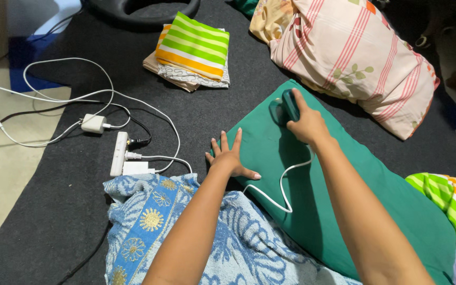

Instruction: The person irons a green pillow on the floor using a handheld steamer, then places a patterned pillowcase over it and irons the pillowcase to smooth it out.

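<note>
A green cloth (344,179) lies spread flat on the dark floor mat. My right hand (306,125) grips a small dark green iron (284,108) standing on the cloth's far corner. A white cord (281,186) runs from under that hand back over the cloth toward me. My left hand (229,156) lies flat with fingers apart on the cloth's left edge.
A blue patterned towel (186,232) covers the near area. Folded striped cloths (192,51) sit at the far middle, a striped pillow (352,55) far right, another striped cloth (452,203) at the right edge. A white power strip (119,153), adapter (93,123) and cables lie left.
</note>
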